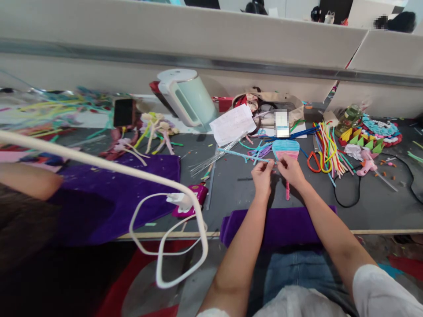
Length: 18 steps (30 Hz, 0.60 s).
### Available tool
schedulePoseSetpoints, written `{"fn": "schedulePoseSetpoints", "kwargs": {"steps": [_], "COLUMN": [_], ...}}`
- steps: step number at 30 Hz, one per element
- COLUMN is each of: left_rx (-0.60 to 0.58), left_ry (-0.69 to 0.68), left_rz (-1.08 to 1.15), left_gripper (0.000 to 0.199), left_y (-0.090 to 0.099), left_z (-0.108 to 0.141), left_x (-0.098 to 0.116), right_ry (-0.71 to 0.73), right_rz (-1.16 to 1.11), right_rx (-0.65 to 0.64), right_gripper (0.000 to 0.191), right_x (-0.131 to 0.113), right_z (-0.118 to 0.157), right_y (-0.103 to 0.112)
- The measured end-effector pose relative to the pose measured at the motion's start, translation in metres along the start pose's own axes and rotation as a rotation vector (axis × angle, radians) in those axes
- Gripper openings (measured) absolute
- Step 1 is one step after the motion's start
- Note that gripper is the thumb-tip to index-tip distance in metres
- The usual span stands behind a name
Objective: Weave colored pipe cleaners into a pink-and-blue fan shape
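My left hand (263,176) is closed on a long light-blue pipe cleaner (236,153), which stretches out to the left over the dark table. Close beside it, the fingers of my right hand (291,171) pinch the right end of the same pipe cleaner. Just behind my hands lies a flat shape of blue and pink pipe cleaners (286,147), with a pink stem (287,192) showing below my right hand. Purple pipe cleaners (262,151) lie behind my left hand. Both forearms pass over a rolled purple cloth (280,224) at the table's edge.
A kettle (191,99), a white paper (233,124) and clear strips (214,158) stand or lie back left. Orange-handled scissors (313,161) and colorful pipe cleaners (330,152) are at right. A white cable (158,179) crosses the left, near a person's arm (29,180).
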<state>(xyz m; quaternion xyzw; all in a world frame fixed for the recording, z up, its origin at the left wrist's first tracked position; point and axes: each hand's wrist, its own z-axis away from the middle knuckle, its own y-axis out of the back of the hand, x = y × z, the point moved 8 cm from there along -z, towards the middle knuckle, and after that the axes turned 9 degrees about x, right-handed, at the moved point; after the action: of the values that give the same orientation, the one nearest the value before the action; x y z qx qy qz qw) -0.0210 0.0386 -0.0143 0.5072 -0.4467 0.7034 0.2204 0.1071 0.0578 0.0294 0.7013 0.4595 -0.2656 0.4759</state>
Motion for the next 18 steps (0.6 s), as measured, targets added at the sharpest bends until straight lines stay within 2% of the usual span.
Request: {"fn": "schedulePoseSetpoints", "kwargs": {"steps": [3, 5, 11, 18], "left_rx": [0.009, 0.026, 0.057, 0.028], "left_ry": [0.032, 0.019, -0.022, -0.04], "left_rz": [0.021, 0.016, -0.024, -0.033], "left_gripper": [0.039, 0.038, 0.035, 0.031], "left_y": [0.001, 0.002, 0.003, 0.002], "left_z": [-0.001, -0.001, 0.0, 0.0], "left_x": [-0.003, -0.002, 0.001, 0.0], "right_ry": [0.137, 0.178, 0.129, 0.071], "right_rz": [0.191, 0.255, 0.31, 0.31], "right_rx": [0.059, 0.056, -0.004, -0.022], "right_gripper": [0.01, 0.012, 0.019, 0.022], "right_x": [-0.013, -0.015, -0.007, -0.002], "right_z": [0.004, 0.005, 0.004, 0.004], "right_y": [0.004, 0.003, 0.0, -0.001]}}
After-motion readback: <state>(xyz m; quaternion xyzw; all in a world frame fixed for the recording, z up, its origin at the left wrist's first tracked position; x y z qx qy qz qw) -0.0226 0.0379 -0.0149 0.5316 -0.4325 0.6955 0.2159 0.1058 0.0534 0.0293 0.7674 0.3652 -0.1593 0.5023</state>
